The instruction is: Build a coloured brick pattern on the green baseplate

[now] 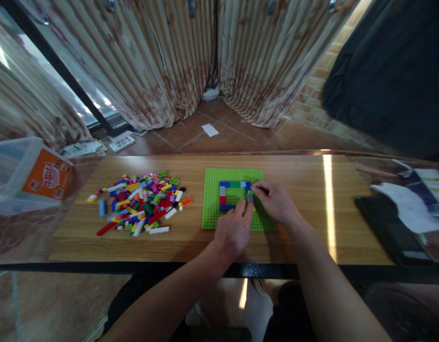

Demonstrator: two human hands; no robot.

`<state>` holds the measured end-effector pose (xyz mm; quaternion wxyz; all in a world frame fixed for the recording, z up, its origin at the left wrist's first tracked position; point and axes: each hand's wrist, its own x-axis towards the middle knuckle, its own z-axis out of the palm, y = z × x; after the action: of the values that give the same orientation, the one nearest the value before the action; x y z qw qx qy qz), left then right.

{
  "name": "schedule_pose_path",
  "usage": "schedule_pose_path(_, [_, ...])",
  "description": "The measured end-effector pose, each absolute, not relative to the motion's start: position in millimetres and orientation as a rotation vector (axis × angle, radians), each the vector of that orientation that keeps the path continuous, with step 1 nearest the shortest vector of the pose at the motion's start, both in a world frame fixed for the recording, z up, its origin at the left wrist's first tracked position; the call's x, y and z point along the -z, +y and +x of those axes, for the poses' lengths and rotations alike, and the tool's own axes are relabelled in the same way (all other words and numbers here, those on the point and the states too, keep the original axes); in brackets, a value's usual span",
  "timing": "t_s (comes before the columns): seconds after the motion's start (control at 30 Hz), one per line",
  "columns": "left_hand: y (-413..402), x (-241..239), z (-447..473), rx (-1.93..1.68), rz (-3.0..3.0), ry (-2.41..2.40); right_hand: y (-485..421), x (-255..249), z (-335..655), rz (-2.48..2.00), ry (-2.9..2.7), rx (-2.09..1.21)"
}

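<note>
A green baseplate [212,190] lies on the table, carrying a rectangular outline of toy building bricks [235,184] in blue, green, red, grey and white. My left hand [235,228] comes over the plate's front part. Its fingers are stretched out and apart, with the tips at the front right of the brick outline. At the outline's right side, near the back corner, my right hand [278,202] has thumb and index finger pinched together. Whatever sits between those fingertips is too small to make out. Part of the outline's front side is hidden by my left hand.
A loose heap of mixed coloured bricks [144,202] spreads over the left of the wooden table [305,175]. Beyond its left end stands a clear plastic bin [13,190] with an orange label. A dark flat object [379,228] and papers [408,204] lie at the right end.
</note>
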<state>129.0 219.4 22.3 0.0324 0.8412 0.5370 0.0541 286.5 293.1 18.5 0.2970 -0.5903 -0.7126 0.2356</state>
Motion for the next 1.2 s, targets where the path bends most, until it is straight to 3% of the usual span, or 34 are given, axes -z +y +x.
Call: schedule_pose_path(1.2, [219, -24, 134, -0.203, 2.648, 1.594, 290, -10, 287, -1.588, -1.652, -0.771])
